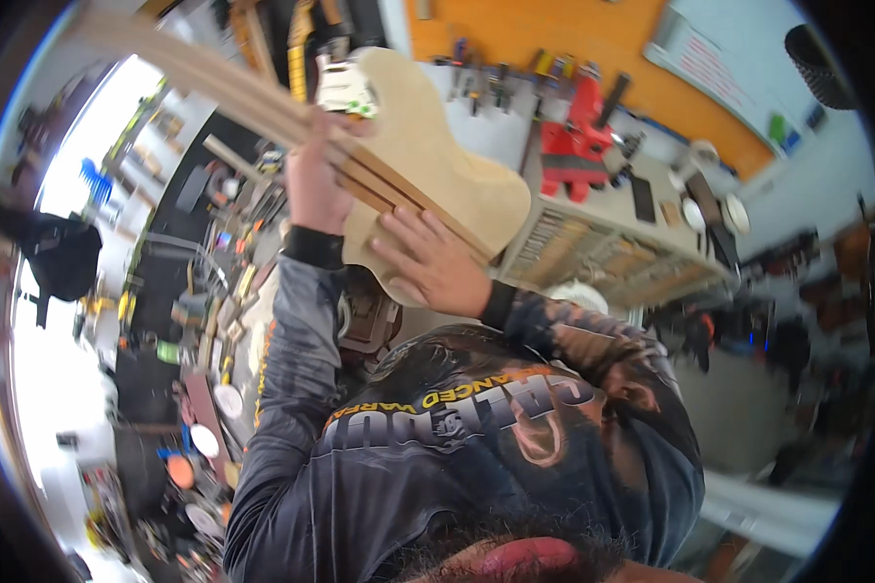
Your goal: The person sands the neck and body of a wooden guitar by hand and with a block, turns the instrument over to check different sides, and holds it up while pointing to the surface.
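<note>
Upside-down white-and-yellow lettering (472,416) marks a dark shirt (476,486); the left hand (316,180) grips a slotted wooden strip (371,179) overhanging the left edge of a pale guitar body (418,126); the right hand (437,264) lies flat against the strip.

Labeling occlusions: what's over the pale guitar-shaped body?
A long striped wooden piece crosses the pale body; the right hand overlaps both. Body surface beneath them is covered, so unseen.
</note>
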Available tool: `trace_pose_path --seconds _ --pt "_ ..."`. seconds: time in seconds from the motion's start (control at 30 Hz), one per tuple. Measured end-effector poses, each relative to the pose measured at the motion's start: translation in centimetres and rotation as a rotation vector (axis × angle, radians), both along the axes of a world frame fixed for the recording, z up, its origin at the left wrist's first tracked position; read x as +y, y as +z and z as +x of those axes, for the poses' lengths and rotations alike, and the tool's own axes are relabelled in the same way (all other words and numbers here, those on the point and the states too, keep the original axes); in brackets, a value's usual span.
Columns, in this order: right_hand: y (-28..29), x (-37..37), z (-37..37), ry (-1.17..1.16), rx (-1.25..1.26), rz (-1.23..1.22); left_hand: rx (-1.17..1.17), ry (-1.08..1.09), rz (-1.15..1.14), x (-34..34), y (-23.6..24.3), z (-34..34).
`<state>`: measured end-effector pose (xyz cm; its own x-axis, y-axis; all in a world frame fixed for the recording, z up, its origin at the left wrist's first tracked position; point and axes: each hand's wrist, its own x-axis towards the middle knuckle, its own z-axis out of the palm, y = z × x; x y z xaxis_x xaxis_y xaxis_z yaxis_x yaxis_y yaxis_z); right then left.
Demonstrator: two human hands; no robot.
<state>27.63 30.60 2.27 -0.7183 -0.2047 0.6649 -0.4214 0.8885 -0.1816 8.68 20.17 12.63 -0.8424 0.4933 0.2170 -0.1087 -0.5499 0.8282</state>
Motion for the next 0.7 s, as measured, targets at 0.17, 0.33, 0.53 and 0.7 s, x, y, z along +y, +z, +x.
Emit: trace_pose_path --seconds 0.17,0.33,0.53,0.7 --pt "-4.2 8.4 3.6 -0.411 0.202 0.135 -0.012 -0.062 0.227 0.3 3.0 3.8" --pt "-4.8 15.4 11.5 -1.180 0.548 -0.796 0.020 -0.049 0.268 2.6 5.8 12.0" --pt "9.5 3.5 12.3 -0.739 0.258 -0.059 -0.051 -0.043 0.248 6.8 3.6 18.2" --pt "1.4 18.1 25.0 -0.973 0.475 -0.277 -0.077 -0.170 0.265 8.6 4.7 23.1"
